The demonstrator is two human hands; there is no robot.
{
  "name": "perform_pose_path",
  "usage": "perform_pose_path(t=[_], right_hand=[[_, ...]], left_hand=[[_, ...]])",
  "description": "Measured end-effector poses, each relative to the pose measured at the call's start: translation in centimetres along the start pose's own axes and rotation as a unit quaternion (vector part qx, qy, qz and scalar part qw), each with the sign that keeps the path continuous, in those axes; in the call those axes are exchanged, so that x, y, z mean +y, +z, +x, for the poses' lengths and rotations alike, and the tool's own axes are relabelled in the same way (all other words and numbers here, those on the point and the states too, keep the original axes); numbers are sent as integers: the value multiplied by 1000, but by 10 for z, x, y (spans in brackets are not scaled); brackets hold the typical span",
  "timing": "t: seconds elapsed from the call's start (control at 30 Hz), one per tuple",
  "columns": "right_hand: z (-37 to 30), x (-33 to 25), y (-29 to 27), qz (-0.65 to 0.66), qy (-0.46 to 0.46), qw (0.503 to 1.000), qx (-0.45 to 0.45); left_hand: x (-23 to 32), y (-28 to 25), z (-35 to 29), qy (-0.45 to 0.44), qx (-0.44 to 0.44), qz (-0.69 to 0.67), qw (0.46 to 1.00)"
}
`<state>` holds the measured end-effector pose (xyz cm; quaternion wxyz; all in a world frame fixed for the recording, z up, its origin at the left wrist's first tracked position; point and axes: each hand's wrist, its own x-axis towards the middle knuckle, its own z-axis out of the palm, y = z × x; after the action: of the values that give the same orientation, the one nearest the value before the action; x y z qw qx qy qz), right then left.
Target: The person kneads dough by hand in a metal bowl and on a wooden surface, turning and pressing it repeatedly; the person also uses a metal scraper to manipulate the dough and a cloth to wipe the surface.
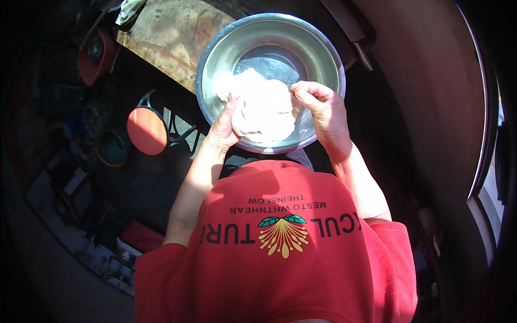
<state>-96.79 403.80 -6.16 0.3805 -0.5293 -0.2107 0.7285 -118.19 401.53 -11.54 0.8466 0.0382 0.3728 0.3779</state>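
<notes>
A wide metal basin (318,51) stands in front of me, in strong sunlight. Over its near half is a soft, lumpy white mass (265,107), so bright that its surface is hard to read. My left hand (223,126) grips the left side of this mass, thumb upright along its edge and the other fingers hidden beneath. At its right side, my right hand (326,110) is closed in a pinch, thumb and forefinger together. Whatever sits between those fingertips is too small to make out.
Beyond the basin to the left lies a worn wooden board (167,37). A round orange-topped stool (147,131) stands at my left, with a red basin (97,56) farther off. A large knife (350,27) lies past the basin's right rim.
</notes>
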Motion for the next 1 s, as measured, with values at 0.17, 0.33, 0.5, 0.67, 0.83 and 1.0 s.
perform_pose_path(t=[0.17, 0.33, 0.5, 0.67, 0.83, 1.0], right_hand=[[-17, 1, -52, 26, -35, 989, 142], [-75, 54, -157, 138, 4, 969, 203], [-146, 157, -211, 50, 219, 889, 399], [-152, 171, -189, -12, 210, 899, 384], [-107, 135, -149, -174, 74, 945, 267], [-57, 94, -100, -256, -39, 941, 217]], left_hand=[[3, -6, 3, 2, -28, -7, 1000], [4, 1, 19, 11, 7, 42, 999], [-1, 21, 50, -15, -10, 87, 996], [-14, 16, 83, -58, -3, 128, 990], [-19, -5, 74, -35, 35, 92, 994], [-13, -23, 32, 33, 193, 307, 931]])
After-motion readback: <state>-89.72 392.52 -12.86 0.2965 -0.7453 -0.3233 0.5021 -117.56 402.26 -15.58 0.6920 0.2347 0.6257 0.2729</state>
